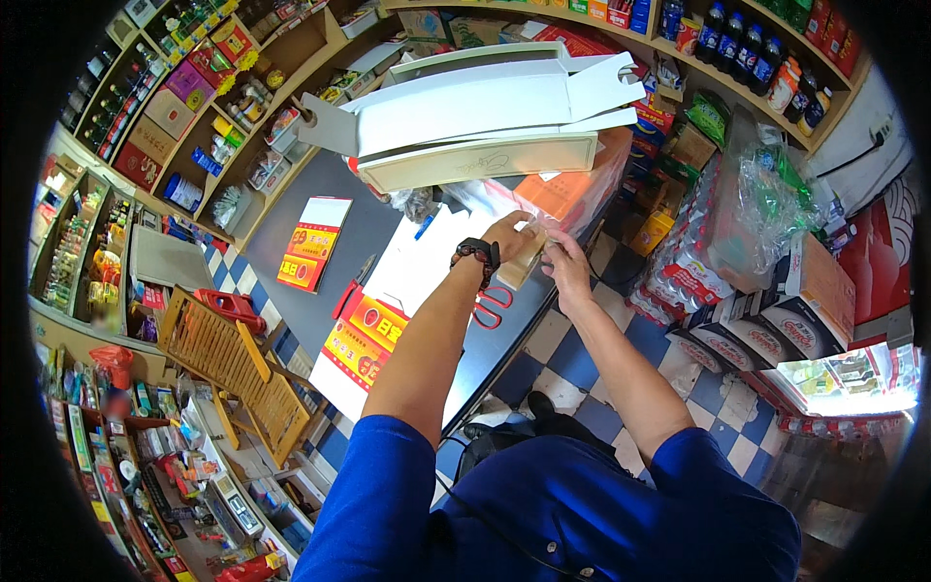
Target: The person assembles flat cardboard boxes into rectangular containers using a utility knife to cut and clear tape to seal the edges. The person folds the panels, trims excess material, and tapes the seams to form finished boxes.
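Close together at the right edge of the dark table [448,373], both my hands have their fingers bent inward. My left hand [508,236], with a black watch on its wrist, pinches at the edge of a clear plastic sheet [475,197] or something by it. Fingertips of my right hand [566,264] are pressed together just to its right; what they grip is too small to tell. Below the fingers is a tan, shiny piece [521,265], perhaps a tape roll. An orange-red flat pack [553,194] lies beyond, partly under the plastic. Red-handled scissors [493,306] lie near my left forearm.
A long open white box [465,107] spans the table's far end. Red-and-yellow printed packs [315,244], white sheets [412,262] and a red-handled tool [346,299] lie left. A wooden folding chair [233,364] stands left; wrapped bottle packs [684,257] and cartons [756,325] stack right.
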Tool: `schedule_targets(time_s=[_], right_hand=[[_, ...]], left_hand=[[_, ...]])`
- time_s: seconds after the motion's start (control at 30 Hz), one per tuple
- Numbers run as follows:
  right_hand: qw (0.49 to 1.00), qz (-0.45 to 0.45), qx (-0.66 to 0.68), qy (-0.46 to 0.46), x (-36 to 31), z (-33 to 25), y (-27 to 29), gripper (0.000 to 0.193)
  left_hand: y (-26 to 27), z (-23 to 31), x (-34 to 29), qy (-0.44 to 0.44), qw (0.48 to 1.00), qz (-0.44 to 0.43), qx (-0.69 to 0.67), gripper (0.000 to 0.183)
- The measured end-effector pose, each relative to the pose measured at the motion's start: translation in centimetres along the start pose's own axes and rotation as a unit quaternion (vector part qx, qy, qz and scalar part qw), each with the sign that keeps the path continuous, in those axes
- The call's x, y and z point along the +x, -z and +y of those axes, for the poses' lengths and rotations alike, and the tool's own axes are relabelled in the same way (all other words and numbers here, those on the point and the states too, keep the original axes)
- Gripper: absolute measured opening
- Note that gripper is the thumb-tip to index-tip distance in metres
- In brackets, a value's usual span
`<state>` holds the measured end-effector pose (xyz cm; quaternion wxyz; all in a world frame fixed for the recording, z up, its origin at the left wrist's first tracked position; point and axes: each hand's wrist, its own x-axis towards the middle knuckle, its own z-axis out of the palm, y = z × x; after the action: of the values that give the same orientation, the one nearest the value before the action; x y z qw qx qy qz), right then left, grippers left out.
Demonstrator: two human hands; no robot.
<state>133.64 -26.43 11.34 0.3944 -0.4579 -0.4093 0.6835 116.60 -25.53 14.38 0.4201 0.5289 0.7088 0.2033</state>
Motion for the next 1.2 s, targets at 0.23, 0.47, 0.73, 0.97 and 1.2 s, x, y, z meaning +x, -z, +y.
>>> schedule_targets(time_s=[0.23, 0.47, 0.73, 0.97, 1.2], right_hand=[[0.994, -0.031, 0.090, -0.047, 1.2, -0.6, 0.3, 0.025], [0.997, -0.017, 0.071, -0.033, 1.7, -1.6, 0.0, 0.019], [0.974, -0.073, 0.199, -0.083, -0.3, -3.7, -1.2, 0.030], [0.977, -0.204, -0.049, -0.042, -3.5, 2.6, -3.1, 0.027], [0.823, -0.379, -0.400, 0.140, -8.4, 14.2, -8.2, 0.030]], left_hand=[[2.8, 0.4, 2.2, -0.373, 0.776, -0.062, 0.504, 0.024], [4.9, 6.7, 0.8, -0.093, 0.937, -0.026, 0.337, 0.023], [6.6, 9.2, -5.2, -0.053, 0.954, 0.013, 0.294, 0.023], [2.3, -3.3, -18.4, 0.050, 0.990, 0.123, 0.042, 0.027], [-5.1, -14.8, -36.3, 0.225, 0.938, 0.233, -0.126, 0.027]])
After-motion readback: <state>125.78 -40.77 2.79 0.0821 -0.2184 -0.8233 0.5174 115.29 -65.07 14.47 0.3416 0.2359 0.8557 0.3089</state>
